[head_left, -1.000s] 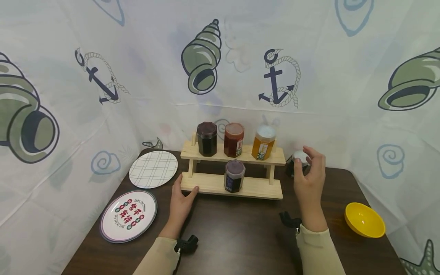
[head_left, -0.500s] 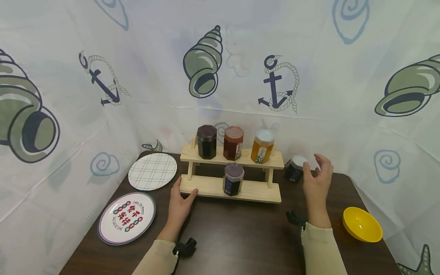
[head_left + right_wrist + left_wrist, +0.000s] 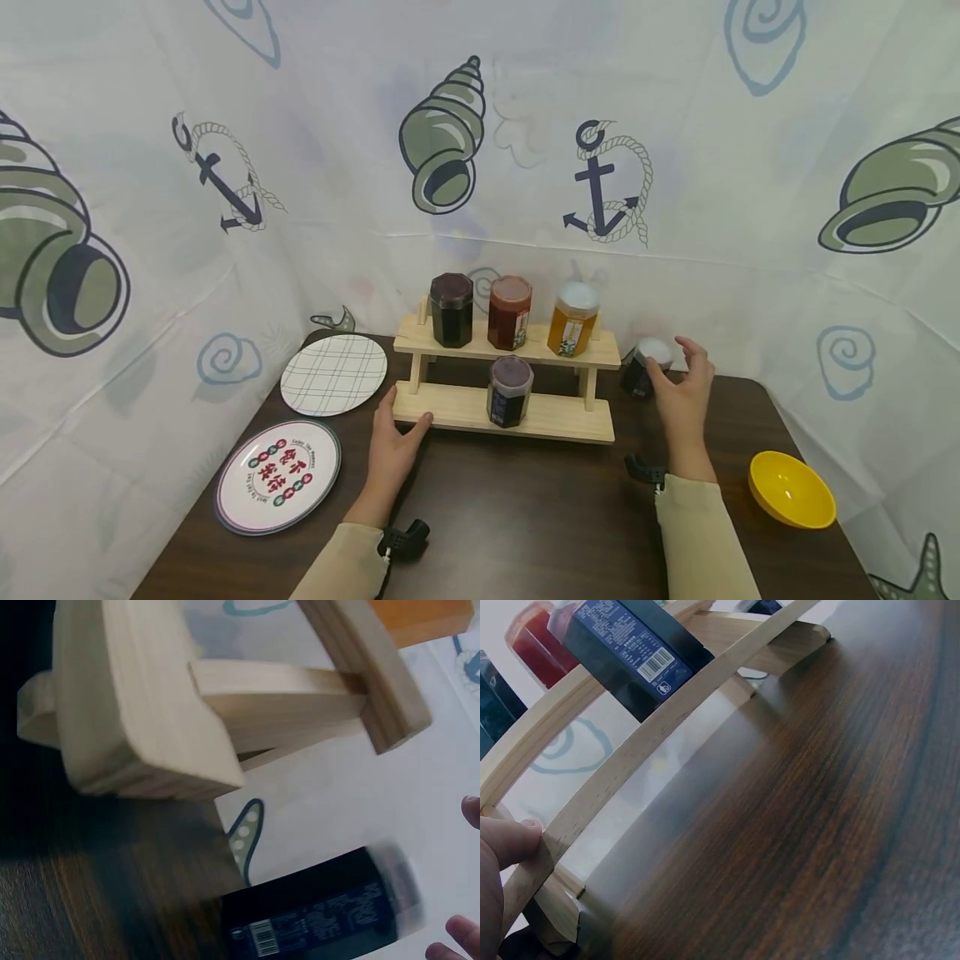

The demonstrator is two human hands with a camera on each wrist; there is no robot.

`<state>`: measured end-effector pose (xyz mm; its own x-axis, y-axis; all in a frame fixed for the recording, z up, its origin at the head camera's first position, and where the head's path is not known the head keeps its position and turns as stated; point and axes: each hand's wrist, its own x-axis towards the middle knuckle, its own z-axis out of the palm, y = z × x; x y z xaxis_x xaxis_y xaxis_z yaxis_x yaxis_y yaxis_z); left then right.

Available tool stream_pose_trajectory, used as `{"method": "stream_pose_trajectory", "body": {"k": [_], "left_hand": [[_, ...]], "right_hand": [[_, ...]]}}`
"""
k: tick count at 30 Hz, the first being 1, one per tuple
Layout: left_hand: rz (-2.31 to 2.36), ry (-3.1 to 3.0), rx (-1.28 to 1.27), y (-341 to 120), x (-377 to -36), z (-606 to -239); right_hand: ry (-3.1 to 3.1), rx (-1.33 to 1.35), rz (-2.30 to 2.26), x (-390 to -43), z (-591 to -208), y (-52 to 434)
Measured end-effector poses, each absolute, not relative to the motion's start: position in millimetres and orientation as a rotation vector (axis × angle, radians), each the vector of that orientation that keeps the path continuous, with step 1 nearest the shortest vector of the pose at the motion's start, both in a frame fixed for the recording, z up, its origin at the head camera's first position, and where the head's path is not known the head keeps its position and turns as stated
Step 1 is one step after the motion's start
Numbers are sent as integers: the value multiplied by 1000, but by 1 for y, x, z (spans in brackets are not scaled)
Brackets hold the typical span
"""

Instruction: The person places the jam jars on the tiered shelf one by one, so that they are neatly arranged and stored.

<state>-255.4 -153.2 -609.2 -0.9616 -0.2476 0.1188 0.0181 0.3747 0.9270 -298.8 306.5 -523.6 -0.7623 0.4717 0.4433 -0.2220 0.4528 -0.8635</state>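
Note:
A two-tier wooden shelf [image 3: 558,417] stands on the dark table. My left hand [image 3: 393,442] holds its lower left corner, thumb on the front edge of the board. On the lower tier sits a dark jar with a purplish lid [image 3: 511,392]. The upper tier carries a dark jar [image 3: 452,310], a red jar [image 3: 510,312] and an amber jar [image 3: 573,318]. To the right of the shelf, another dark jar with a whitish lid [image 3: 315,915] stands on the table. Beside it is my right hand [image 3: 684,408], fingers spread and nothing gripped, thumb overlapping the jar's lid in the head view.
A checked plate [image 3: 333,375] and a plate with red lettering [image 3: 277,477] lie at the left. Near the right edge is a yellow bowl [image 3: 791,490]. A patterned cloth [image 3: 525,200] hangs behind the table [image 3: 525,517].
My right hand drew off to the right of the whitish-lidded jar, then came slightly back left towards it. My left hand stays on the shelf corner. The head view has tilted a little.

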Motion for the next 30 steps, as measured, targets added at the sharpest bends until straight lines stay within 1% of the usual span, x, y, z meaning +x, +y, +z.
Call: {"method": "stream_pose_trajectory", "body": {"k": [10, 22, 30], "left_hand": [[-1630, -2400, 208, -153, -256, -608], [-1619, -2410, 215, -154, -254, -610], [-1628, -2402, 211, -153, -255, -608]], "right_hand": [[-2091, -135, 1323, -312, -540, 315], [-2313, -246, 1415, -320, -559, 314], [-2307, -295, 1430, -329, -565, 313]]}}
